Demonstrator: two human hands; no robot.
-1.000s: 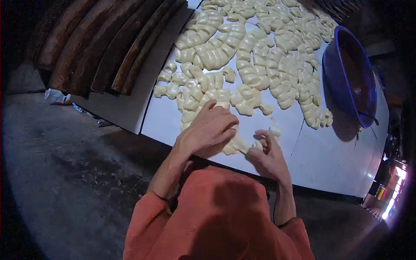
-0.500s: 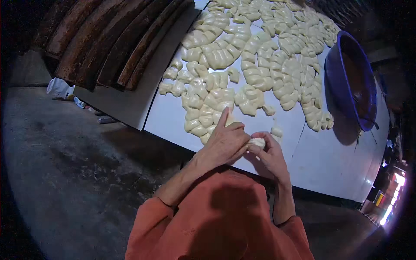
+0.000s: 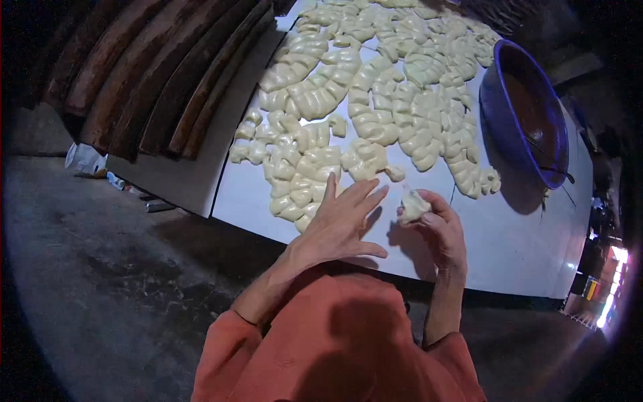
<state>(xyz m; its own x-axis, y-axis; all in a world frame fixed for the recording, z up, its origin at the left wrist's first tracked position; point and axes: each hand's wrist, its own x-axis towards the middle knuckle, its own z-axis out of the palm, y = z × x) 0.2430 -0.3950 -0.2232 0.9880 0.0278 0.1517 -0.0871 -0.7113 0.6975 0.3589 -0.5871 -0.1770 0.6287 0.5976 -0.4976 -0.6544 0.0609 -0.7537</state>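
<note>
Dough pieces (image 3: 375, 100) cover white table (image 3: 509, 234) above concrete floor (image 3: 100, 281).

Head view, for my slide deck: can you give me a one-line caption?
Right hand lifts a dough piece while the left hand lies spread on the white table.

Dough pieces (image 3: 375, 100): pale, soft, smooth, faintly glossy. Table top (image 3: 516, 234): white, smooth, matt laminate by appearance. Basin (image 3: 526, 110): blue plastic, glossy. Planks (image 3: 144, 80): dark wood, rough. Floor (image 3: 100, 281): grey, rough, matt concrete. Sleeves (image 3: 335, 348): orange cloth, matt.
</note>
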